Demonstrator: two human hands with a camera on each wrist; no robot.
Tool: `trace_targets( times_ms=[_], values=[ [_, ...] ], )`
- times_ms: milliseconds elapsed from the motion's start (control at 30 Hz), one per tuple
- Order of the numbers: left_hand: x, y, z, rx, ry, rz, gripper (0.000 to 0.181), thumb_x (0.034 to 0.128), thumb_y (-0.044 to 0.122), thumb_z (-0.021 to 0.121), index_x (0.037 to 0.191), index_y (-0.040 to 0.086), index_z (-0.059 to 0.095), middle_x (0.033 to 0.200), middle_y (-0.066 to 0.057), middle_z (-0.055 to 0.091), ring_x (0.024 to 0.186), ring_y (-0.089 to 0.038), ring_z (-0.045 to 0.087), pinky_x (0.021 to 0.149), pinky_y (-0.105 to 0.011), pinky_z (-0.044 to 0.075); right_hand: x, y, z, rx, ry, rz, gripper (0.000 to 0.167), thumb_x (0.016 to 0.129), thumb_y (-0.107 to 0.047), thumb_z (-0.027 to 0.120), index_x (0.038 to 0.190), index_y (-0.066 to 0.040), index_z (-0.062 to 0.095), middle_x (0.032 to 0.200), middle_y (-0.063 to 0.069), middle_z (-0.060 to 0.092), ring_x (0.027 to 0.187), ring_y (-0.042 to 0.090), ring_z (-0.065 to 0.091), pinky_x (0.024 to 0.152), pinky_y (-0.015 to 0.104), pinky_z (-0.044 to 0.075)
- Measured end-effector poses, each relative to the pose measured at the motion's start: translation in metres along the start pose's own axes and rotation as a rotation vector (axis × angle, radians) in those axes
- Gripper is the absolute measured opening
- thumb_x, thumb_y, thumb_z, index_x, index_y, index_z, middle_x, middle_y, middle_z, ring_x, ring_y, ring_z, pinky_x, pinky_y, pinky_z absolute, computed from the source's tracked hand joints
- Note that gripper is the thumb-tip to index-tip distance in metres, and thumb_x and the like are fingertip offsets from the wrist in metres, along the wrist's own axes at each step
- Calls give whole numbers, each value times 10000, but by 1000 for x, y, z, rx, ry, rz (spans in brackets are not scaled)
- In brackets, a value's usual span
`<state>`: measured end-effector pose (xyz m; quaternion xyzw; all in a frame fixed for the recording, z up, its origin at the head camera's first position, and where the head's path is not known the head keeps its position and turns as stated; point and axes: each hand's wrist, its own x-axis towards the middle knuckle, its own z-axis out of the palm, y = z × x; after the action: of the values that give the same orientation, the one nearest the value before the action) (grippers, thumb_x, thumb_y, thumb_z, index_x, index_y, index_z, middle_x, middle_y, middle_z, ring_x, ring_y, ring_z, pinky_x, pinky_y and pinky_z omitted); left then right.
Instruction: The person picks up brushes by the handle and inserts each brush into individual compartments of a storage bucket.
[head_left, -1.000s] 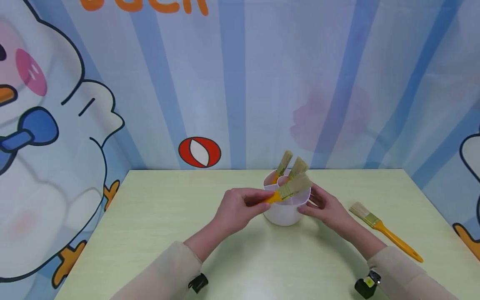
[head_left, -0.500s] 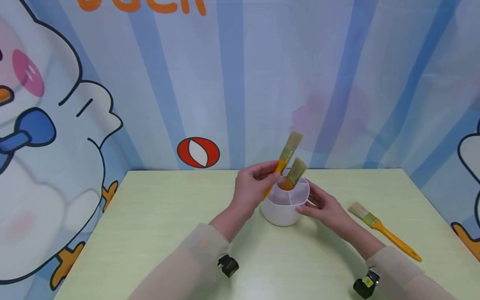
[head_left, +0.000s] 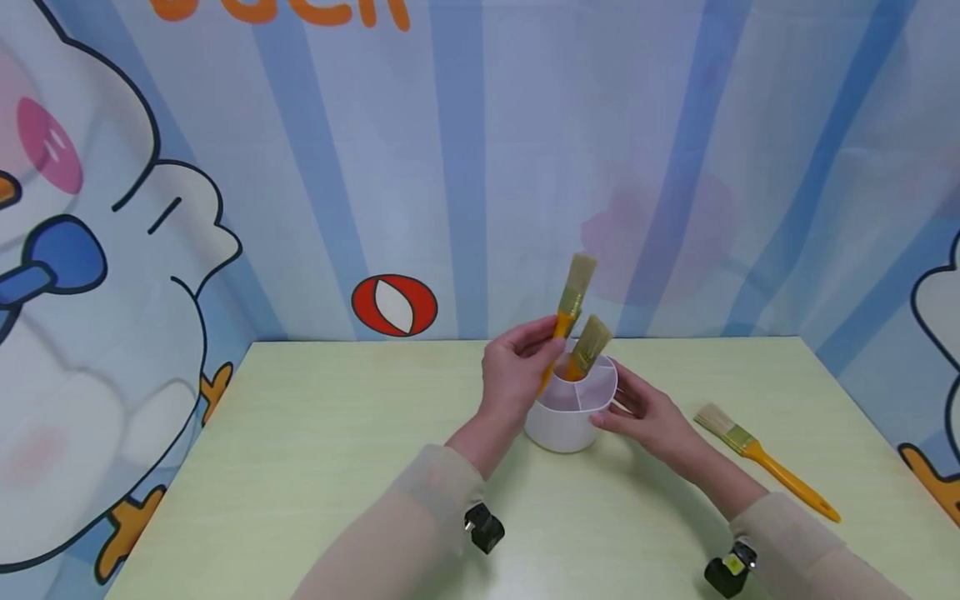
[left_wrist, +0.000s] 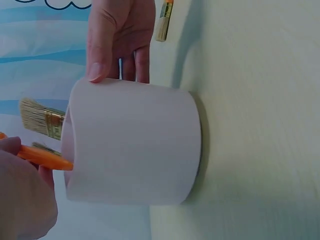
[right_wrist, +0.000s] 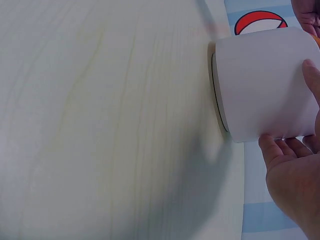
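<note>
Paintbrush (head_left: pixel 575 287) is pinched between the fingers of the left hand (head_left: pixel 516 371) at the rim of the white holder (head_left: pixel 562 429), which is gripped on the surface (head_left: pixel 337 450) by the fingers of the right hand (head_left: pixel 648 419).

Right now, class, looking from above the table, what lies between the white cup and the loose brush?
The head view shows it: the right hand lies between the cup and the loose brush, touching the cup.

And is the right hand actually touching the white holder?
Touching: in the left wrist view, the right hand has its thumb against the white holder.
</note>
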<state>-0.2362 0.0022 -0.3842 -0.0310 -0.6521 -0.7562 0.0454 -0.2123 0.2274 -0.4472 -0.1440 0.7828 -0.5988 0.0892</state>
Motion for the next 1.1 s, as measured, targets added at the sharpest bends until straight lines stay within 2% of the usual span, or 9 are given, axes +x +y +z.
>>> trace_targets(
  times_ms=[200, 367, 567, 667, 733, 900, 1100],
  values=[
    [-6, -9, -2, 15, 2, 17, 282, 926, 94, 848, 1205, 127, 826, 1162, -16, 807, 1076, -197, 766, 968, -319, 615, 1, 0, -2, -8, -1, -5, 927, 1013, -176, 764, 1716, -64, 170, 1748, 212, 246, 1596, 434, 261, 1172, 372, 385],
    [-12, -12, -3, 94, 5, 71, 294, 924, 130, 860, 1215, 144, 824, 1153, 12, 807, 1055, -161, 768, 948, -302, 620, 0, -1, -4, 2, -4, -15, 913, 1019, -148, 752, 1716, -65, 168, 1745, 218, 249, 1592, 443, 266, 1167, 395, 385],
    [-19, -14, -1, 166, 59, 133, 290, 915, 114, 865, 1200, 146, 826, 1129, 23, 813, 1048, -143, 773, 915, -283, 627, 0, -4, -3, -8, 2, -2, 919, 1014, -159, 760, 1717, -74, 173, 1746, 217, 249, 1592, 446, 266, 1174, 418, 375],
    [-22, -15, -1, 172, 85, 151, 296, 913, 85, 860, 1205, 112, 816, 1135, -15, 813, 1047, -167, 778, 905, -283, 629, 1, -3, -3, -13, 5, 6, 921, 1015, -174, 761, 1718, -78, 173, 1747, 214, 249, 1592, 444, 268, 1161, 371, 404],
    [-22, -16, -1, 179, 108, 159, 294, 906, 87, 868, 1194, 95, 812, 1126, -33, 813, 1029, -182, 782, 893, -281, 632, 2, -2, -3, -14, 4, 7, 922, 1017, -182, 760, 1719, -80, 171, 1748, 211, 248, 1593, 441, 268, 1148, 326, 423],
    [-23, -17, -3, 224, 155, 182, 296, 887, 120, 893, 1162, 69, 798, 1096, -50, 810, 981, -194, 786, 873, -280, 638, 4, -2, -1, -11, -1, -2, 921, 1018, -183, 759, 1718, -77, 170, 1750, 208, 243, 1593, 436, 268, 1149, 331, 423],
    [-23, -14, -6, 286, 170, 190, 251, 917, 71, 853, 1156, 51, 778, 1069, -70, 807, 956, -195, 785, 877, -278, 637, 7, -3, 0, -25, 3, -2, 922, 1016, -188, 761, 1717, -71, 172, 1747, 215, 249, 1586, 443, 284, 1139, 340, 421]
  ],
)
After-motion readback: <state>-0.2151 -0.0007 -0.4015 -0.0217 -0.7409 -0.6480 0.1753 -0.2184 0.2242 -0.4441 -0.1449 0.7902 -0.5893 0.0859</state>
